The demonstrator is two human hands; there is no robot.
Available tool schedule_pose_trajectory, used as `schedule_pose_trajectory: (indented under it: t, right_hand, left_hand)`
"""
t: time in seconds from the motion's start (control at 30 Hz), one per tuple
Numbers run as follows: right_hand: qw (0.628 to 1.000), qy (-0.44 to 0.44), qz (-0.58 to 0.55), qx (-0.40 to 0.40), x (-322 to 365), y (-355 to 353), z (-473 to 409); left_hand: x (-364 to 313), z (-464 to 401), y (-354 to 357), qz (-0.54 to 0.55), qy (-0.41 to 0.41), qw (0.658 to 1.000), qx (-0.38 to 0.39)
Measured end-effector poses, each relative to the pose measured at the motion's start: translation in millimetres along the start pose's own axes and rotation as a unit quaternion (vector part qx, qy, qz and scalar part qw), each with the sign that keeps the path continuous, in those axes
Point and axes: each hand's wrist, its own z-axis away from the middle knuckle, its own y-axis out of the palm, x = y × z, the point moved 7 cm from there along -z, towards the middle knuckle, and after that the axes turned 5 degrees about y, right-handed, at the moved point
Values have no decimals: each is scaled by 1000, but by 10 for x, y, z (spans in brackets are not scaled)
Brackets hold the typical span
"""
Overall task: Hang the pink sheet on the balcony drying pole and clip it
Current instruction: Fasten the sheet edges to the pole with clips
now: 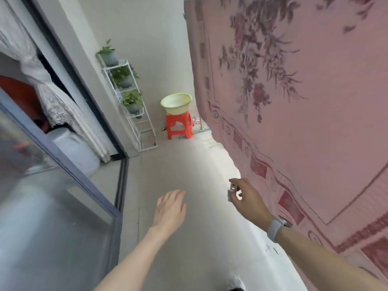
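Overhead, the flower-printed pink sheet point(304, 106) hangs; right hand point(246, 195) pinches a clip point(232, 191), left hand point(170, 208) flat.

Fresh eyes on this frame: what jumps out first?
The pink sheet with its dark floral print fills the right side, already hanging. Next, the right hand, low near the sheet's edge, pinches a small pale clip, while the left hand is spread open over the grey floor. At the far end, a pale yellow basin sits on a red stool beside a white plant rack.
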Motion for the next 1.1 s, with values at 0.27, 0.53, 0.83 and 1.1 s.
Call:
schedule_pose_trajectory:
  t: [0.27,0.53,0.83,1.1]
  right_hand:
    - [999,-2,-48,4,262,224,-2382]
    - [995,-22,-65,70,462,1262,-4369]
    - [996,1,-66,67,912,2067,-6979]
    - [999,12,-46,6,645,2252,-9181]
  left_hand:
    - [459,-2133,-610,51,-72,990,-109]
    - [1986,-3509,-469,79,-172,973,-132]
    - [3341,-6109,-865,42,-109,986,-119]
    - [4020,-8419,-791,67,-69,989,-114]
